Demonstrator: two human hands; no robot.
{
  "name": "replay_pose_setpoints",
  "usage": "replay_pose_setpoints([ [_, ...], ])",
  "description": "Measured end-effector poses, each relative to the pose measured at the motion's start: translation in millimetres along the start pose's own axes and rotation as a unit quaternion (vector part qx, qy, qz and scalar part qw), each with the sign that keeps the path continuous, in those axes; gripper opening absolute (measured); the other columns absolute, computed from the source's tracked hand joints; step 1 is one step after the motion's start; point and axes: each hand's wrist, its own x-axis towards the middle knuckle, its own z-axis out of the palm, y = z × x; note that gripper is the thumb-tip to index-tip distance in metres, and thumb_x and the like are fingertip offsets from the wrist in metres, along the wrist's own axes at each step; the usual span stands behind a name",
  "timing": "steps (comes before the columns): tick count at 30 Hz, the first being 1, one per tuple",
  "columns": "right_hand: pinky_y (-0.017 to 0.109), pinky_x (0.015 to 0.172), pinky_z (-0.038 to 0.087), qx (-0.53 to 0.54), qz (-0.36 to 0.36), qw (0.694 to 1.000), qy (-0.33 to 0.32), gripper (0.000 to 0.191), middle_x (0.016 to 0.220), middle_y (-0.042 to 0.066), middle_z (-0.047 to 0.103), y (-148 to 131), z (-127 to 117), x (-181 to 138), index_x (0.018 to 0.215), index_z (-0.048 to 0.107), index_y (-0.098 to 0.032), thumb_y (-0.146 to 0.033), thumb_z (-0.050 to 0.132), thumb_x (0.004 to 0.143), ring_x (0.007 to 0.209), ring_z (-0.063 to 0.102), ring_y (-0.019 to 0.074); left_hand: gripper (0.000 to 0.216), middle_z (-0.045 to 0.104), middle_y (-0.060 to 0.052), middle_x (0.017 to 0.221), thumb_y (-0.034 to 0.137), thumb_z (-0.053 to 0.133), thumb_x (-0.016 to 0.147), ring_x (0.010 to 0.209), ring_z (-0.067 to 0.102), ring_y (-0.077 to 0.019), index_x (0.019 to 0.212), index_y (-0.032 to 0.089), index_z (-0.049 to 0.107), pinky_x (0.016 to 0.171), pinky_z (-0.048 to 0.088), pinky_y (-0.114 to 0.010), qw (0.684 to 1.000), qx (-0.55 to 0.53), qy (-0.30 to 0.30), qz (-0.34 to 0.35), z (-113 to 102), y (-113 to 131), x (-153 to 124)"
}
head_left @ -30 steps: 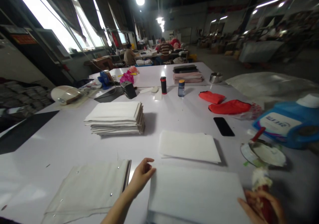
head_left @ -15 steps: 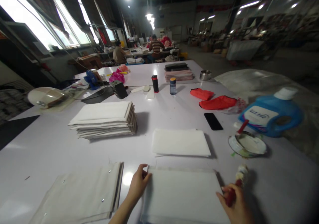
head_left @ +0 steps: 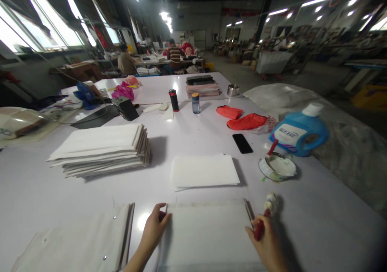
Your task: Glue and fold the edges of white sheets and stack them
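My left hand [head_left: 153,231] rests with curled fingers on the left edge of a white rectangular panel [head_left: 208,233] lying flat at the near edge of the table. My right hand [head_left: 266,245] is closed on the red handle of a glue brush [head_left: 267,211], whose white-coated head points away from me beside the panel's right edge. A second white sheet [head_left: 204,171] lies just beyond the panel.
A stack of cream panels [head_left: 101,149] sits at the left, and a snap-studded cloth piece [head_left: 75,243] lies near left. At the right are a glue dish [head_left: 277,167], a blue jug [head_left: 299,131], a black phone [head_left: 242,143] and red cloths [head_left: 246,121]. People sit at far tables.
My view has shifted right and down. My right hand moved the brush in from the far right to the panel's right edge. My left hand stays on the panel's left edge.
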Motion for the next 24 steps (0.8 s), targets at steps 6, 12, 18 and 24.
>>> replay_pose_setpoints([
  [6, 0.044, 0.062, 0.062, 0.001, -0.022, 1.0, 0.006, 0.037, 0.078, 0.008, 0.067, 0, 0, 1, 0.098, 0.05, -0.024, -0.053, 0.065, 0.08, 0.067, 0.069, 0.0262, 0.052, 0.07, -0.006, 0.08, 0.051, 0.051, 0.082, 0.072, 0.066, -0.0236, 0.119, 0.015, 0.052, 0.074, 0.051, -0.037, 1.0, 0.008, 0.001, 0.008, 0, 1, 0],
  [12, 0.047, 0.064, 0.062, -0.013, -0.012, 1.0, -0.004, 0.041, 0.088, 0.012, 0.07, 3, -1, -2, 0.101, 0.051, -0.024, -0.055, 0.065, 0.08, 0.073, 0.072, 0.029, 0.041, 0.069, -0.015, 0.109, 0.041, 0.052, 0.092, 0.099, 0.068, -0.0293, 0.124, 0.016, 0.059, 0.09, 0.057, -0.048, 0.964, 0.152, 0.122, 0.182, 7, 9, -14],
  [18, 0.043, 0.059, 0.061, -0.02, -0.033, 0.999, 0.003, 0.04, 0.08, 0.01, 0.069, 0, -1, -1, 0.099, 0.051, -0.024, -0.057, 0.064, 0.081, 0.066, 0.07, 0.0273, 0.053, 0.055, -0.017, 0.148, 0.041, 0.056, 0.095, 0.136, 0.053, -0.0365, 0.144, 0.023, 0.05, 0.106, 0.054, -0.055, 0.887, 0.253, -0.022, 0.385, 41, 33, -43],
  [24, 0.039, 0.055, 0.06, -0.076, -0.137, 0.987, 0.032, 0.039, 0.076, 0.007, 0.07, 22, 2, 3, 0.098, 0.054, -0.022, -0.054, 0.069, 0.079, 0.063, 0.07, 0.0262, 0.074, 0.027, -0.016, 0.164, 0.061, 0.048, 0.095, 0.151, 0.028, -0.0424, 0.158, 0.026, 0.028, 0.117, 0.038, -0.068, 0.874, 0.273, -0.138, 0.377, 56, 38, -47],
])
